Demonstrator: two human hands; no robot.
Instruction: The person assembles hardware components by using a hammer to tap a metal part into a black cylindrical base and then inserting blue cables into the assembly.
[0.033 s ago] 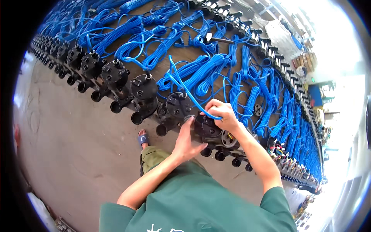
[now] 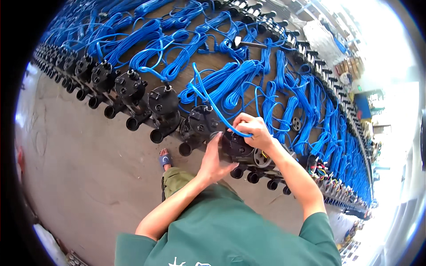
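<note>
Closed around a blue cable (image 2: 214, 105) near its end, my right hand (image 2: 254, 131) is over the top of a black pump (image 2: 237, 145). The cable arcs up and away to the left from my fingers. My left hand (image 2: 214, 160) cups the near left side of that same pump, thumb and fingers spread around its body. Beside it a grey wheel-shaped part (image 2: 262, 157) faces up, with a bit of yellow wire showing in it. What my right fingertips touch on the pump top is hidden. Another black pump (image 2: 202, 119) stands just left of my left hand.
More black pumps (image 2: 163, 101) line the bench's near edge, outlets jutting over the floor. Coiled blue cables (image 2: 237, 84) cover the brown bench top (image 2: 213, 61). A hammer-like tool (image 2: 250, 43) lies among them. Loose coloured wires (image 2: 320, 170) are at the right, and another row (image 2: 306, 53) lines the far edge.
</note>
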